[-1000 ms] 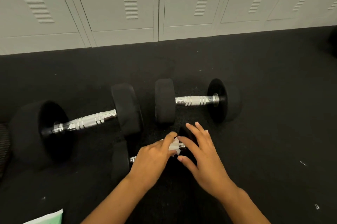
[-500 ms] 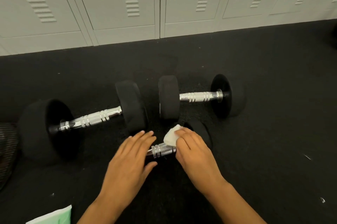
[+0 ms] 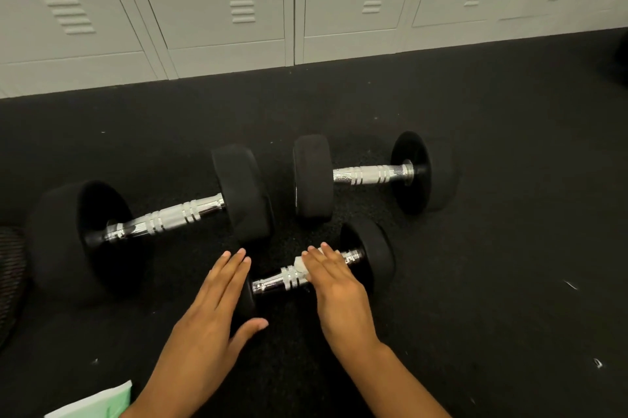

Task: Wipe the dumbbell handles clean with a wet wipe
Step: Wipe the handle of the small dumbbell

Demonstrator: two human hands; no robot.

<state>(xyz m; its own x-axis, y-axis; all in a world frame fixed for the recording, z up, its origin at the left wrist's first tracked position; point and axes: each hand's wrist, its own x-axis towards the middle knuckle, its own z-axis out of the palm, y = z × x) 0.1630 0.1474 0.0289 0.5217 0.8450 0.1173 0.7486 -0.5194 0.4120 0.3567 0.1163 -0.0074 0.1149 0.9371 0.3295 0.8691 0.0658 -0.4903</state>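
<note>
Where the black rubber floor [image 3: 475, 111] meets the row of pale grey metal lockers [image 3: 224, 9] along the far side, three black-ended dumbbells lie on the floor, and the smallest of them, the near dumbbell with a ridged chrome handle [image 3: 289, 278], serves as the landmark. Beyond and to the left of it rests the largest dumbbell with thick black round ends and a chrome bar [image 3: 163, 220], lying at a slant. Beyond and to the right of the near dumbbell sits the middle-sized dumbbell with black disc ends and a chrome bar [image 3: 363, 174], its left end just beside the right end of the largest one. On the left end of the near dumbbell the left hand [image 3: 210, 315] lies flat, fingers straight and together, thumb spread, holding nothing. Over the right half of the same handle the right hand [image 3: 339, 288] presses down with its fingers laid across the bar, pinning the small crumpled white wet wipe [image 3: 302, 263] against the chrome; only a bit of the wipe peeks out at the fingertips. Nearer than the near dumbbell and far to its left, at the lower edge of view, shows a corner of a pale green and white packet [image 3: 98, 400].
</note>
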